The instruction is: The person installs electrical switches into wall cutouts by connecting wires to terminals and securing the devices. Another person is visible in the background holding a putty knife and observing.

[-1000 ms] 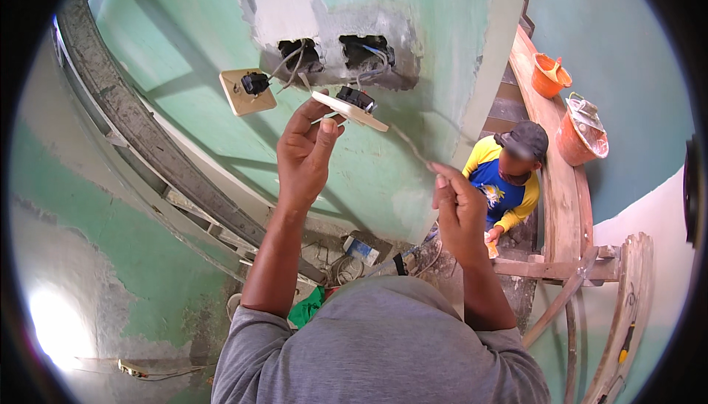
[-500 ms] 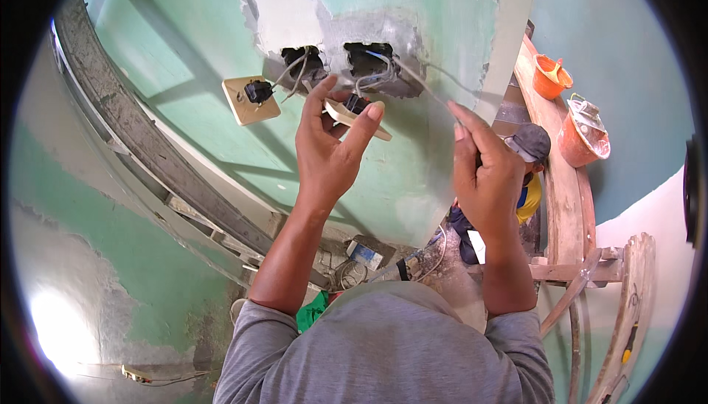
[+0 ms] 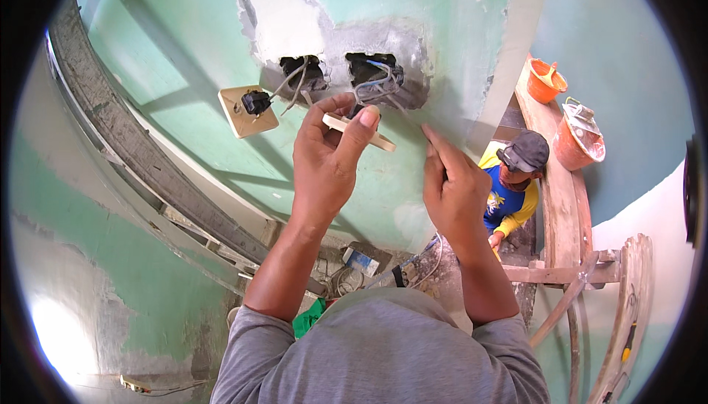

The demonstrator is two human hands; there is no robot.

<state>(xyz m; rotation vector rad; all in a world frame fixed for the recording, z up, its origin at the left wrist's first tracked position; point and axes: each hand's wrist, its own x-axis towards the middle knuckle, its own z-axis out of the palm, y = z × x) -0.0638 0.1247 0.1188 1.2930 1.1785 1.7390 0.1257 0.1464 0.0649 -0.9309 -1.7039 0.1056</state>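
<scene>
My left hand grips a cream electrical wall plate by its edges, thumb at the near side. Its black back block faces up and is partly hidden by the thumb; wires run from it to the right wall box hole. My right hand pinches a grey cable that comes out of that same hole, index finger stretched along it. A second cream wall plate with a black block hangs by wires from the left wall box hole, left of my left hand.
A person in a cap and a blue-yellow shirt is below right. An orange bucket and a larger bucket stand on a wooden plank. A screwdriver is at the wooden frame. Cables and a blue-white box lie below.
My right hand has moved left, closer to the plate, and the cable hangs less stretched. My left hand has tilted the plate flatter. The person below has come further into view.
</scene>
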